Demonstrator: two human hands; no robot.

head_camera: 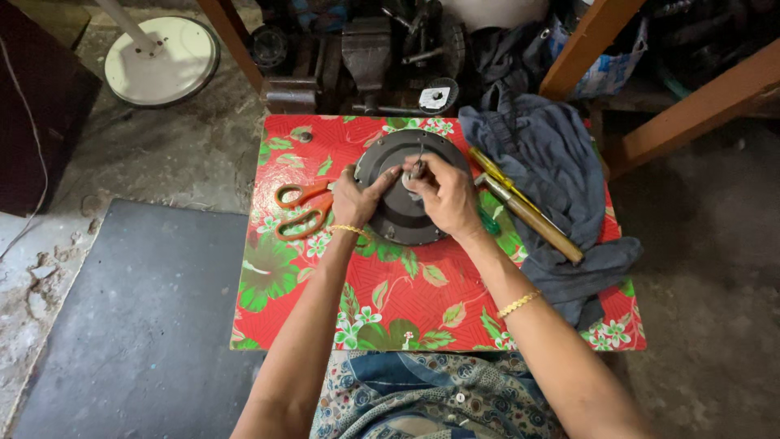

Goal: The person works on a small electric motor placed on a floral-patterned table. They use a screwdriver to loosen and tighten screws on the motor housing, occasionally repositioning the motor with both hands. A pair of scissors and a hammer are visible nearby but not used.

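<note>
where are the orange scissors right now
In the head view the orange scissors lie on the red floral table, left of the round dark motor housing and just beside the left hand.

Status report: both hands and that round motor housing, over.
Left hand on the housing rim. Right hand pinching the centre shaft. Scissors left, hammer and cloth right, none in the way.

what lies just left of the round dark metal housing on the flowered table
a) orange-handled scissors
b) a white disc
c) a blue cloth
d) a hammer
a: the orange-handled scissors lie on the table beside the left hand, left of the round housing.
</note>
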